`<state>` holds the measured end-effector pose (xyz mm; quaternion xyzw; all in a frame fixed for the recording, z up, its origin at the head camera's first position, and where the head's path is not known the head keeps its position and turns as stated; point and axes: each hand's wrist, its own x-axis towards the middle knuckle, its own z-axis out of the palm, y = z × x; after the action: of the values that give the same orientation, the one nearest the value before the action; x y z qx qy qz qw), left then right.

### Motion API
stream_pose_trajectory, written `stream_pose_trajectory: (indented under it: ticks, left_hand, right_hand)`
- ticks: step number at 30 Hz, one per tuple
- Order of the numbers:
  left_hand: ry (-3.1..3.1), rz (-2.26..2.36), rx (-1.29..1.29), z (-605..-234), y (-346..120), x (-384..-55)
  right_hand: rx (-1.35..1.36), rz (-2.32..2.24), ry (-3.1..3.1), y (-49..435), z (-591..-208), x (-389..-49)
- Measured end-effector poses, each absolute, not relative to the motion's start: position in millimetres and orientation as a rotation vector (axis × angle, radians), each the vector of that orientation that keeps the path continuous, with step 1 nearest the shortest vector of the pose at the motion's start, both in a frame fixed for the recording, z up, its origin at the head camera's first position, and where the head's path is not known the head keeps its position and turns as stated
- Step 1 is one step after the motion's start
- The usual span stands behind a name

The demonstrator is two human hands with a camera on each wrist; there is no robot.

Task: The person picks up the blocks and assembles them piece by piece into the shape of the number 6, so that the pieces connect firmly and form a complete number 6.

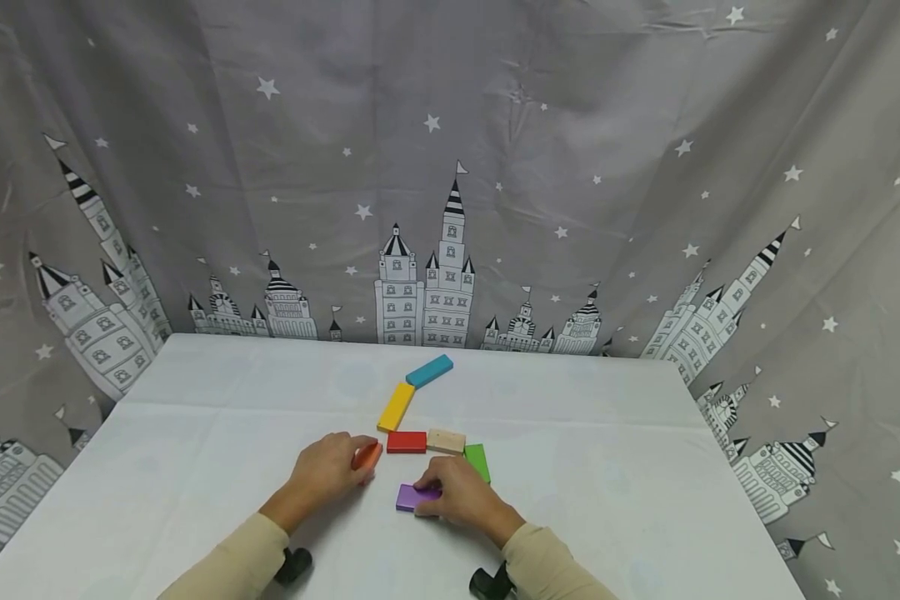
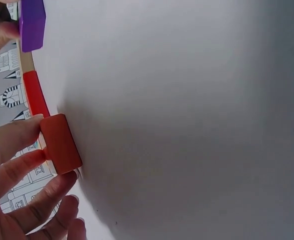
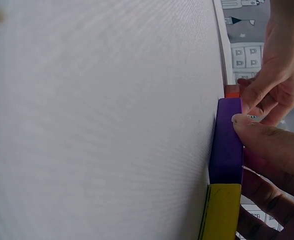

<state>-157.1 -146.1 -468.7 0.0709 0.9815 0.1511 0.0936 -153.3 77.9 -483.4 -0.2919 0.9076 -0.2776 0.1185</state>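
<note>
My left hand (image 1: 328,472) pinches an orange block (image 2: 61,143) between thumb and fingers, just left of a red block (image 1: 407,442). With thumb and fingers my right hand (image 1: 459,493) grips a purple block (image 1: 414,497), which lies nearer to me than the red one. In the right wrist view a yellow-looking block (image 3: 221,212) meets the end of the purple block. A plain wooden block (image 1: 446,442) sits right of the red block, and a green block (image 1: 477,462) slants down from it, partly hidden by my right hand.
Beyond the red block, a yellow block (image 1: 396,407) leans up and right, with a blue block (image 1: 430,371) at its far end. All lie on a white-covered table (image 1: 607,433). A grey curtain (image 1: 495,125) with castles and stars hangs behind.
</note>
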Motion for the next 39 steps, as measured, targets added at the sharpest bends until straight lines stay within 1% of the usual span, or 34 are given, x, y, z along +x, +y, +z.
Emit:
stream_pose_trajectory:
  ticks: [10,39]
  left_hand:
    - [2.907,0.446,0.225,-467,-147,-167]
    - [2.960,0.420,0.301,-471,-145,-174]
  right_hand:
    - [-0.874,-0.805,2.657,77,-482,-153]
    - [-0.834,-0.821,2.647,78,-486,-155]
